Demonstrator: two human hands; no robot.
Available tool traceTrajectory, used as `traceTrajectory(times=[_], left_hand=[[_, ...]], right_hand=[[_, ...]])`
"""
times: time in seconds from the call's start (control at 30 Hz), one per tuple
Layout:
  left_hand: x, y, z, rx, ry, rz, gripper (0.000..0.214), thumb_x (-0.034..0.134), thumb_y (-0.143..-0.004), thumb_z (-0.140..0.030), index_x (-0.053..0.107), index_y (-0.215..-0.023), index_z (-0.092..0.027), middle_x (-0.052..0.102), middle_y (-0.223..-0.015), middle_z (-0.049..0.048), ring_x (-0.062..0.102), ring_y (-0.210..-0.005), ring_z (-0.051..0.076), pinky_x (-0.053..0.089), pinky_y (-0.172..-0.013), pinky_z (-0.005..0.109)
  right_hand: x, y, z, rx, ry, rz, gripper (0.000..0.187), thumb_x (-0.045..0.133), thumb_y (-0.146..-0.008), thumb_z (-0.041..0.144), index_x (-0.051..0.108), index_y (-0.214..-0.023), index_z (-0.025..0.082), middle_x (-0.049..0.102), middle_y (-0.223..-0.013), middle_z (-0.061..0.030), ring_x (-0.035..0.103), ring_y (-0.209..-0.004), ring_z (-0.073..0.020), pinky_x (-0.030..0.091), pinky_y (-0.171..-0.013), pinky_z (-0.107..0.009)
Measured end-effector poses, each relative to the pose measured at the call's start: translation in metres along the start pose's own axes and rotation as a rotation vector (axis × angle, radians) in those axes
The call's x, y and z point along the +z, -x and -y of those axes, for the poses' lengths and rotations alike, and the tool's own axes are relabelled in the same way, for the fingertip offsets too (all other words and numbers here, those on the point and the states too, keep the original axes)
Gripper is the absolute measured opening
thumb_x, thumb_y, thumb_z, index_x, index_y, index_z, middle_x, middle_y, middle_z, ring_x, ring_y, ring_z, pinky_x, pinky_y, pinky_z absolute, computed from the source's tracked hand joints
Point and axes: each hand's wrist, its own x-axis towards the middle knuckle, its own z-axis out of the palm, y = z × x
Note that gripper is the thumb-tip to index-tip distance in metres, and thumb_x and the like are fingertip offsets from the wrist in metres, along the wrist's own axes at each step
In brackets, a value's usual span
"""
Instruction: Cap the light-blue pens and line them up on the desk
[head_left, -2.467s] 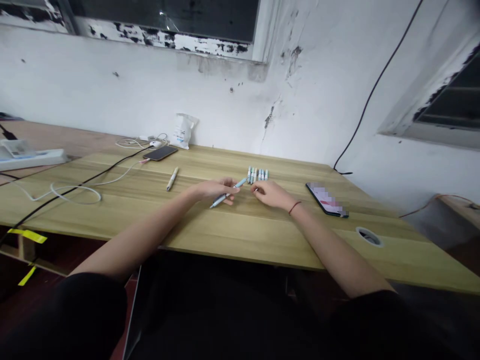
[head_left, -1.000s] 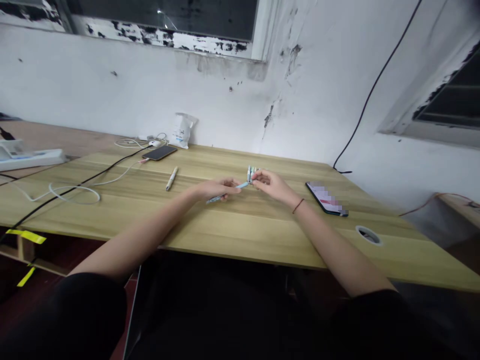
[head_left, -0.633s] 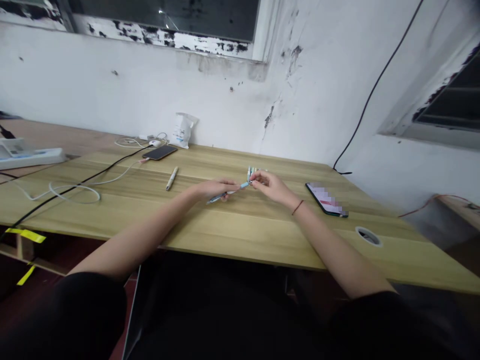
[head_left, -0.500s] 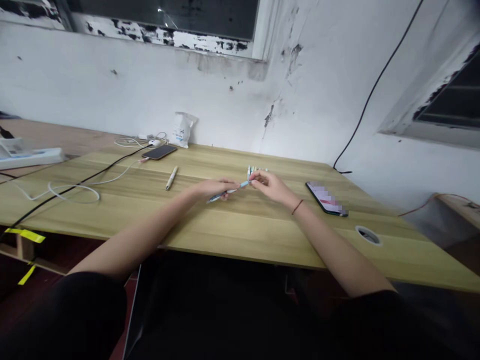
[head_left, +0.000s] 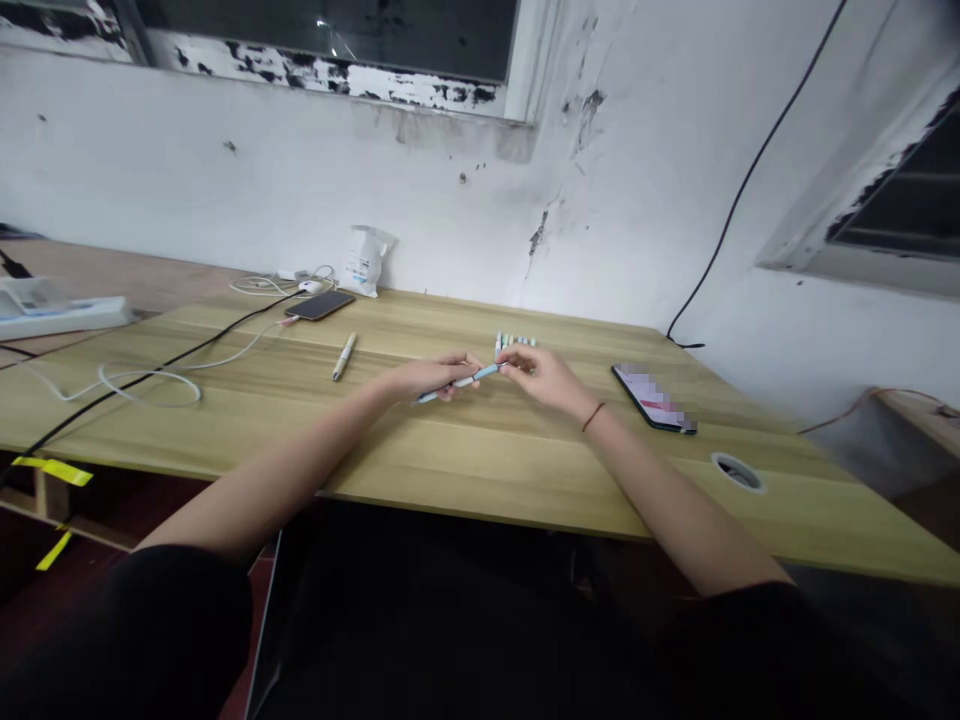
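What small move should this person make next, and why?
Probably the right hand should twist the end of the pale blue pen, though I can't be sure: its fingers pinch that end while the left hand grips the pen's body, steadying it.

The pen (head_left: 469, 381) between the hands is pale blue and white, and the row of pens (head_left: 514, 341) shows pastel blue, green and cream. The bench (head_left: 555, 480) is yellow-tan with long streaky grain, the white wall (head_left: 247, 190) has black smudges, and a thin red band (head_left: 592, 417) circles the right wrist.
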Motion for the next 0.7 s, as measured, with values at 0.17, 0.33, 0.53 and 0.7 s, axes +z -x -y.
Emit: traceTrajectory(times=[0.17, 0.33, 0.53, 0.7], left_hand=[[0.0024, 0.0025, -0.0038, -0.015, -0.079, 0.003, 0.036, 0.061, -0.075, -0.050, 0.056, -0.091, -0.019, 0.048, -0.067, -0.0032, 0.041, -0.052, 0.007, 0.034, -0.049, 0.019], [0.0034, 0.0032, -0.0055, -0.010, -0.061, 0.022, 0.037, 0.066, -0.072, -0.047, 0.054, -0.093, -0.018, 0.048, -0.068, -0.0036, 0.041, -0.054, 0.006, 0.033, -0.049, 0.019], [0.0007, 0.0028, -0.0045, -0.006, -0.066, 0.018, 0.034, 0.060, -0.076, -0.050, 0.056, -0.087, -0.018, 0.049, -0.072, -0.0017, 0.042, -0.055, 0.006, 0.033, -0.049, 0.018], [0.0008, 0.0014, -0.0042, -0.038, -0.052, 0.010, 0.033, 0.057, -0.078, -0.049, 0.059, -0.084, -0.017, 0.041, -0.061, -0.0033, 0.036, -0.050, 0.006, 0.028, -0.044, 0.018]], right_hand=[[0.0022, 0.0023, 0.0021, 0.037, 0.014, 0.020, 0.017, 0.052, -0.084, 0.032, 0.062, -0.089, 0.019, 0.064, -0.082, -0.0032, 0.055, -0.071, -0.0159, 0.043, -0.067, -0.031], [0.0057, 0.0022, 0.0002, 0.058, -0.038, 0.013, 0.016, 0.052, -0.083, 0.031, 0.061, -0.087, 0.019, 0.063, -0.081, -0.0031, 0.056, -0.073, -0.0162, 0.044, -0.069, -0.031], [0.0053, 0.0008, -0.0001, 0.010, -0.069, -0.037, 0.010, 0.054, -0.081, 0.027, 0.061, -0.085, 0.020, 0.063, -0.086, -0.0033, 0.057, -0.078, -0.0169, 0.046, -0.071, -0.032], [0.0048, 0.0010, -0.0011, 0.022, -0.104, -0.019, 0.014, 0.056, -0.081, 0.030, 0.059, -0.090, 0.020, 0.064, -0.085, -0.0033, 0.058, -0.074, -0.0163, 0.045, -0.068, -0.031]])
